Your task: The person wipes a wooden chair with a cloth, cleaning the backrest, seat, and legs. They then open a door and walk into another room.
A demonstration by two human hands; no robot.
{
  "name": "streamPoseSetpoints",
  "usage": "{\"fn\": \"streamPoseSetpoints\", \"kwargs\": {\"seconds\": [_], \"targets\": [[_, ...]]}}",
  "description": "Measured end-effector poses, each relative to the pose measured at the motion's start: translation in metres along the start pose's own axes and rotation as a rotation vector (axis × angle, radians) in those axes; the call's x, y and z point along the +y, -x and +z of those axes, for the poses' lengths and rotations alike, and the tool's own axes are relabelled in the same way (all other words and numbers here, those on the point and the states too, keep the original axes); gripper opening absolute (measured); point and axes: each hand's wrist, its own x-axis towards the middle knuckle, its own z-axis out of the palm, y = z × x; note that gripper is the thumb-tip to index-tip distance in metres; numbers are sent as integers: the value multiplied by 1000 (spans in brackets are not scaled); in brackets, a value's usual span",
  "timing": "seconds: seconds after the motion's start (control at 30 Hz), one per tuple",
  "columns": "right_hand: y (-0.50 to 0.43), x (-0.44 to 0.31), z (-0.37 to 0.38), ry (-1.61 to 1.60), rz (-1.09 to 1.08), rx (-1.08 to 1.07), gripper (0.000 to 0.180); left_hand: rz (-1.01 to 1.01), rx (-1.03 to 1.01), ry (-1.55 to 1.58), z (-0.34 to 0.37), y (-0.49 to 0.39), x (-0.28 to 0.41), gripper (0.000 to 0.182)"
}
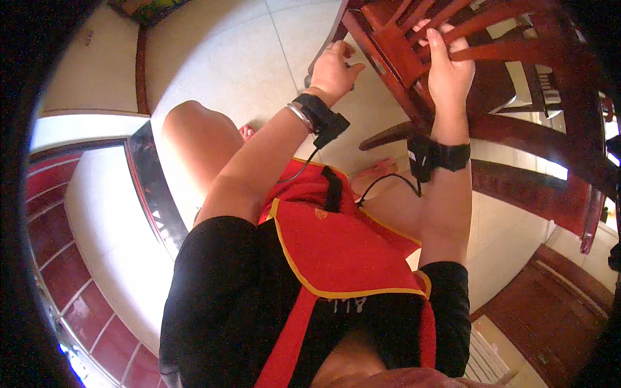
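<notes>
My right hand [451, 63] grips a slat in the back of a reddish-brown wooden chair [509, 48] at the upper right, its thumb lying over the wood. My left hand [337, 68] is to the left, close to a chair leg, with curled fingers and the thumb held apart. A small dark bit shows by its palm; whether it holds something cannot be told. The chair appears tipped over or steeply tilted. Both wrists wear black straps with cabled devices. A red apron [344, 252] with yellow edging covers my front.
Pale floor tiles [218, 58] lie beyond my bent knee. A brown wooden piece of furniture [543, 310] is at the lower right. Dark red tiles or panels [63, 247] curve along the left, beside a dark threshold strip [153, 179]. A door frame [141, 72] stands at the upper left.
</notes>
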Motion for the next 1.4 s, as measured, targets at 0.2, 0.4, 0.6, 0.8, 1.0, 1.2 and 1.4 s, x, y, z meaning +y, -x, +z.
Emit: {"fn": "streamPoseSetpoints", "kwargs": {"seconds": [0.2,0.4,0.6,0.8,1.0,1.2,1.4], "targets": [[2,-3,0,-27,-17,-11,16,-63,13,215,18,3,20,35],[0,-1,4,-8,-44,-16,16,-136,-63,225,16,-3,16,24],[0,3,5,20,-29,-6,16,142,-88,217,18,4,7,13],[-2,4,6,2,-72,-11,16,502,-485,110,32,58,2,7],[-6,2,3,41,-1,-26,16,580,-867,22,48,104,7,14],[-6,-1,3,132,-17,-61,18,337,-969,17,38,88,-23,18],[-4,-8,8,72,90,3,17,-2,-717,-427,-8,51,-61,39]]}}
